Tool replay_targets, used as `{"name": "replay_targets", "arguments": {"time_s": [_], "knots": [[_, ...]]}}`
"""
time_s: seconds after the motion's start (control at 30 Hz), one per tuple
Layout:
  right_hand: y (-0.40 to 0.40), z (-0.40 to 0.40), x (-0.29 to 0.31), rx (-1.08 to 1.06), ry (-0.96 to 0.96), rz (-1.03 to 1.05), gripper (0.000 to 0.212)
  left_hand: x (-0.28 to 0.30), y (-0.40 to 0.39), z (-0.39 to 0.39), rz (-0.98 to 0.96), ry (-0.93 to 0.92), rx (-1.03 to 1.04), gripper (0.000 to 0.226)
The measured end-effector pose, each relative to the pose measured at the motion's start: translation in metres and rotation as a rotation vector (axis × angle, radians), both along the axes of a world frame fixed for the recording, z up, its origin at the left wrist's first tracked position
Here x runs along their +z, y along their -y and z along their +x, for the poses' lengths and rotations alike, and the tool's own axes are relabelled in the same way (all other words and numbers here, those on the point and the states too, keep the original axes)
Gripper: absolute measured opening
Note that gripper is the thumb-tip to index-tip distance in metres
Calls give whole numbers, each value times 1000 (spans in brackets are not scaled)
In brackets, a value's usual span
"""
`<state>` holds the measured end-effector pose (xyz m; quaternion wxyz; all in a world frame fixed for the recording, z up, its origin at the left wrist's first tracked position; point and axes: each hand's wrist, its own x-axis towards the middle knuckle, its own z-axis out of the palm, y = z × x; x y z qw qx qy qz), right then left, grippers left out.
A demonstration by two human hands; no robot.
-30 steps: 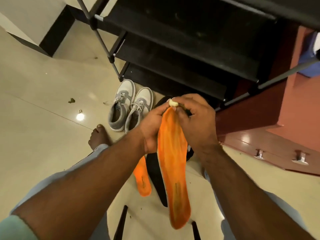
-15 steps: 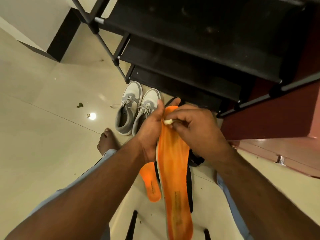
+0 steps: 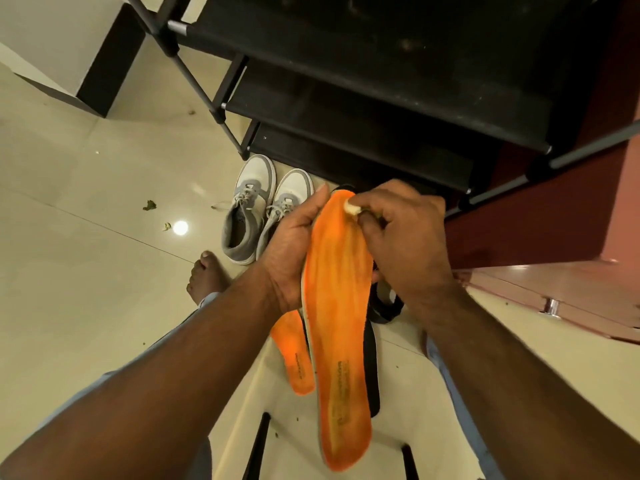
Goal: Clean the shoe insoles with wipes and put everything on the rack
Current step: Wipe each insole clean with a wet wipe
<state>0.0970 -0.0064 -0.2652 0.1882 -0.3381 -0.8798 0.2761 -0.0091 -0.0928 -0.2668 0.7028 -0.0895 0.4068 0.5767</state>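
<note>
The left hand (image 3: 294, 251) grips an orange insole (image 3: 337, 306) along its left edge, held above the floor (image 3: 86, 271); the right hand (image 3: 405, 237) pinches a small balled wipe (image 3: 352, 208) against its toe end; a second orange insole (image 3: 294, 355) lies on the floor below, near grey sneakers (image 3: 256, 216) before the black rack (image 3: 363, 98).

Floor (image 3: 86, 289): glossy cream tiles, thin grout lines running diagonally. One round bright light reflection (image 3: 180, 227) on the tile. Small green leaf scraps (image 3: 149, 205) scattered near it. Upper left: pale wall block with a dark brown side face (image 3: 110, 60), standing on the floor. Right: reddish-brown cabinet (image 3: 554, 230); low drawer front carries a chrome knob (image 3: 550, 306). Lighting warm, indoor.
</note>
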Motion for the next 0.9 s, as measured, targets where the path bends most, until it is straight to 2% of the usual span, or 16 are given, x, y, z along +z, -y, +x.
{"name": "replay_targets", "arguments": {"time_s": [0.07, 0.23, 0.33, 0.53, 0.6, 0.7, 0.73, 0.83, 0.9], "knots": [[-2, 1, 1, -43, -2, 0, 18, 0, 0, 1, 18, -6, -20, 66], [10, -4, 2, 119, -83, 2, 18, -7, 4, -1, -39, -87, -115, 71], [4, -2, -4, 23, -36, 46, 17, -12, 5, 3, 2, -33, -131, 77], [-7, 4, -14, -104, -62, -146, 20, -17, 7, 9, 32, 46, -139, 83], [-1, 3, -13, -37, -85, -157, 22, -16, 7, 6, 5, 6, -108, 83], [11, 2, -9, 218, -88, -95, 22, -13, 4, 4, -54, -28, -76, 81], [8, 4, -10, 230, -75, -68, 22, -14, 4, 4, -57, -32, -81, 82], [-18, 15, -18, 19, -35, -40, 23, -19, 4, 4, -64, -9, -136, 84], [-21, 16, -19, 29, -49, -40, 21, -21, 4, 4, -80, 3, -147, 81]]}}
